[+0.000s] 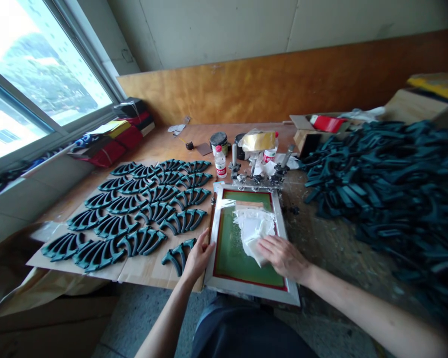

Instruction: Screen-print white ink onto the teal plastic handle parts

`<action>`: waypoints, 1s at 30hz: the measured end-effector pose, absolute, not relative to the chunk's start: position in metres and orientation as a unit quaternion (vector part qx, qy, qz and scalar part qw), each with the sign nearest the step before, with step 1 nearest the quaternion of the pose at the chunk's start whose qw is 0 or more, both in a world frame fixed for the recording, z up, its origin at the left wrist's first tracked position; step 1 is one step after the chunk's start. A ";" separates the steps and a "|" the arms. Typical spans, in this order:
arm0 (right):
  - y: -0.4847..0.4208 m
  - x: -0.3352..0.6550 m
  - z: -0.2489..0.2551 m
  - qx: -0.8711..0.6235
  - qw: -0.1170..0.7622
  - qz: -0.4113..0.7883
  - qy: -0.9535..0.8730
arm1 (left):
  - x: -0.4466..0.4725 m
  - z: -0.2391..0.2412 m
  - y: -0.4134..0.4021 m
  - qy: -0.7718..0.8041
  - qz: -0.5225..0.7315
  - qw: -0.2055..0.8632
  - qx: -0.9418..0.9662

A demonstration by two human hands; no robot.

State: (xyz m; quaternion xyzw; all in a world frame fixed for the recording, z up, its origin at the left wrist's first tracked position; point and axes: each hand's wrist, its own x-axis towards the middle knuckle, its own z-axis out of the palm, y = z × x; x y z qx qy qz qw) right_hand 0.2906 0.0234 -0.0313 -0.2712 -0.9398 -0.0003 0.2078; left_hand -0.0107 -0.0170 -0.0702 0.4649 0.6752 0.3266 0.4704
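A screen-printing frame (283, 233) with a green mesh and a silver rim lies on the workbench in front of me. My right hand (281, 256) presses a crumpled white cloth (252, 226) flat onto the mesh, fingers stretched over it. My left hand (199, 256) grips the frame's left rim, fingers curled round the edge. A dark teal fan-shaped plastic part (177, 254) lies just left of that hand on cardboard.
Rows of the same teal parts (134, 209) cover a cardboard sheet at left. A big loose heap of them (392, 184) fills the right side. Behind the frame stand clamps, a small bottle (220, 163), jars and a tape roll. A window is at far left.
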 end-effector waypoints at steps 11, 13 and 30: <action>0.117 0.294 0.045 -0.496 0.182 0.038 -0.848 | -0.013 0.003 -0.009 0.619 0.393 0.544 0.409; 0.130 0.319 0.051 -0.551 0.237 0.023 -0.800 | -0.011 0.032 0.000 0.595 0.428 0.554 0.394; 0.002 0.255 -0.045 -0.608 0.170 0.140 -0.763 | 0.095 -0.001 -0.020 0.533 0.375 0.732 0.200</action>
